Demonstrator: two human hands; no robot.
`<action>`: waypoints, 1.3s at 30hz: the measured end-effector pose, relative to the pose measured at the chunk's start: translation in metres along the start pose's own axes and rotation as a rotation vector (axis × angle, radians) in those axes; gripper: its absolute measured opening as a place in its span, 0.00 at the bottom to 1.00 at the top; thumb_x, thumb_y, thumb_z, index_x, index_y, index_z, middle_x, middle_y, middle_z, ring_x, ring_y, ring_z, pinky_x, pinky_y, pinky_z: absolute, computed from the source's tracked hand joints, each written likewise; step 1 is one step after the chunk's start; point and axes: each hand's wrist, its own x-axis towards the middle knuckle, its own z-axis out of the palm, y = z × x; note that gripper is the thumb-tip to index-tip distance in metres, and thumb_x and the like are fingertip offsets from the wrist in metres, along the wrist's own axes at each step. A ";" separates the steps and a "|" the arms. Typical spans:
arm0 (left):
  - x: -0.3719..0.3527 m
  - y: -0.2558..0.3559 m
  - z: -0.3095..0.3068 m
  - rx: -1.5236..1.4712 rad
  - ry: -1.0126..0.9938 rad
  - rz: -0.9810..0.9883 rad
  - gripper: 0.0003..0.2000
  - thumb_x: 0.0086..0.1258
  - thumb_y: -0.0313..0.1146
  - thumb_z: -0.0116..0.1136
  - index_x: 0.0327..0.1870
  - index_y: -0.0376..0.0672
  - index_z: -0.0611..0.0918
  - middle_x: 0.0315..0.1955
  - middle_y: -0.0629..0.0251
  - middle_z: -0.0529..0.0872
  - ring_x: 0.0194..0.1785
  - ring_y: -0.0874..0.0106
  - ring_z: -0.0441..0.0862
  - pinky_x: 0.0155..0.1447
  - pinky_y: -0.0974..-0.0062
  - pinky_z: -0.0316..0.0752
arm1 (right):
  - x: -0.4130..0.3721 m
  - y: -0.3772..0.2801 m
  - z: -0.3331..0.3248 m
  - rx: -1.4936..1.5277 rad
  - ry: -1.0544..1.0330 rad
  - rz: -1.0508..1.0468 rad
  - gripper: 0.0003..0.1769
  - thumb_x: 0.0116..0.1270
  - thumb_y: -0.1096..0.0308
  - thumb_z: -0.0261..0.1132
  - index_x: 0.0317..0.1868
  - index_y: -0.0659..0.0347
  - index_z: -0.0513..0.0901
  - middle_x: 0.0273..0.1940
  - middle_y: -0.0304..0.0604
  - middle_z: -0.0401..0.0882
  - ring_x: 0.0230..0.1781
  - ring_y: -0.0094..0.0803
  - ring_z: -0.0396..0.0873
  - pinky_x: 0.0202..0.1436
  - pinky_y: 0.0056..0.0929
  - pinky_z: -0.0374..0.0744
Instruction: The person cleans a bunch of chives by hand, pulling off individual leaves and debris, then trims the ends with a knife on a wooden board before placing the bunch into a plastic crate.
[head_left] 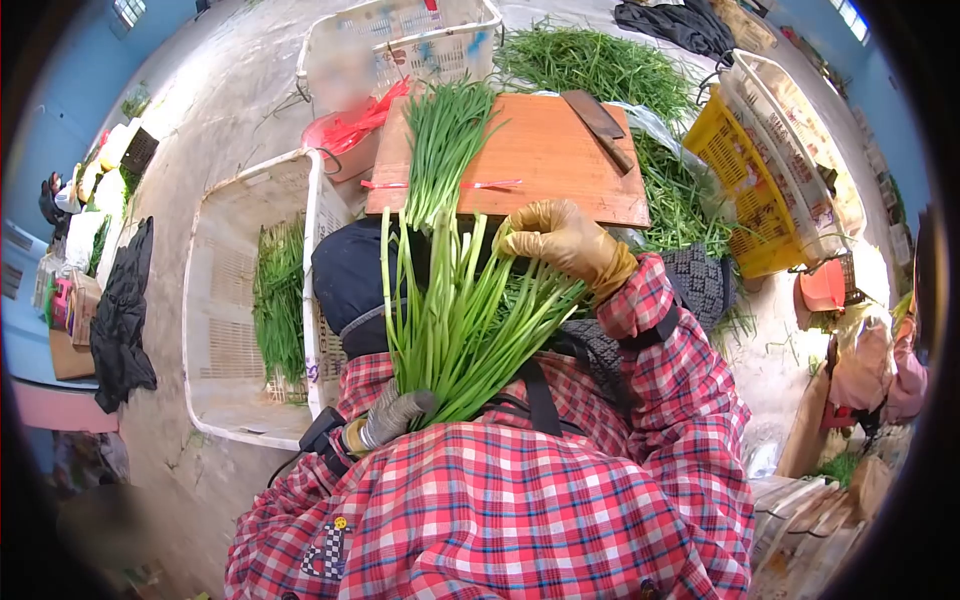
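A loose bunch of garlic chives (460,310) lies across my lap, its pale stem ends pointing away from me. My left hand (395,418), in a grey and yellow glove, is closed round the lower leafy part. At the stem ends on the right, my right hand (565,240) in a yellow glove pinches some stems between thumb and fingers. Just beyond, a neater bundle of chives (448,140) rests on a wooden board (540,150), over a red tie strip (493,184). A cleaver (598,130) lies at the board's right side.
Left of me stands a white crate (225,300) with chive bundles (280,300) inside. A red basin (345,140) and another white crate (400,40) are ahead. Heaped chives (600,70) lie behind the board; a yellow crate (735,190) stands to the right.
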 end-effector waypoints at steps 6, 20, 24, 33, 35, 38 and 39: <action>-0.003 0.003 -0.002 -0.097 0.027 -0.077 0.36 0.66 0.57 0.56 0.67 0.38 0.66 0.58 0.61 0.76 0.59 0.69 0.74 0.64 0.70 0.69 | -0.019 -0.005 -0.012 0.195 0.264 -0.056 0.12 0.70 0.60 0.59 0.40 0.60 0.81 0.36 0.35 0.81 0.38 0.22 0.77 0.46 0.23 0.75; 0.005 -0.010 -0.009 0.210 -0.122 0.052 0.30 0.71 0.48 0.55 0.68 0.39 0.64 0.55 0.65 0.77 0.57 0.74 0.72 0.60 0.74 0.68 | -0.041 -0.002 -0.085 -0.522 0.125 -0.009 0.27 0.69 0.50 0.57 0.55 0.67 0.77 0.46 0.52 0.82 0.48 0.35 0.80 0.54 0.30 0.75; 0.002 -0.011 -0.007 0.105 -0.117 0.057 0.30 0.71 0.47 0.55 0.67 0.39 0.64 0.55 0.65 0.77 0.55 0.72 0.73 0.60 0.74 0.68 | -0.011 -0.029 -0.024 -0.084 -0.049 0.004 0.25 0.70 0.53 0.58 0.55 0.66 0.76 0.39 0.43 0.81 0.37 0.25 0.77 0.43 0.24 0.76; 0.002 -0.012 -0.008 0.108 -0.018 -0.069 0.31 0.68 0.49 0.58 0.66 0.38 0.66 0.55 0.63 0.78 0.56 0.71 0.74 0.60 0.73 0.69 | -0.010 -0.016 -0.009 0.180 0.081 -0.064 0.18 0.70 0.64 0.60 0.56 0.65 0.75 0.34 0.40 0.83 0.34 0.22 0.79 0.40 0.22 0.77; 0.003 -0.006 -0.004 0.074 -0.011 -0.098 0.32 0.67 0.50 0.59 0.65 0.37 0.67 0.55 0.62 0.78 0.57 0.71 0.75 0.60 0.72 0.70 | -0.015 -0.016 -0.009 0.170 0.206 -0.118 0.16 0.70 0.67 0.58 0.54 0.67 0.76 0.32 0.40 0.82 0.31 0.22 0.78 0.39 0.22 0.78; 0.004 -0.002 0.000 0.060 -0.014 -0.091 0.34 0.64 0.53 0.61 0.64 0.37 0.69 0.56 0.61 0.78 0.57 0.70 0.75 0.61 0.72 0.71 | -0.021 -0.017 -0.033 0.072 0.574 -0.282 0.13 0.71 0.71 0.54 0.51 0.68 0.78 0.29 0.37 0.79 0.29 0.23 0.78 0.35 0.21 0.77; 0.004 -0.001 0.002 0.021 0.007 -0.104 0.36 0.64 0.55 0.60 0.64 0.37 0.69 0.56 0.61 0.78 0.57 0.70 0.75 0.61 0.72 0.71 | -0.025 -0.005 -0.055 -0.162 0.683 -0.273 0.13 0.68 0.73 0.55 0.51 0.65 0.80 0.30 0.41 0.82 0.28 0.24 0.79 0.34 0.21 0.77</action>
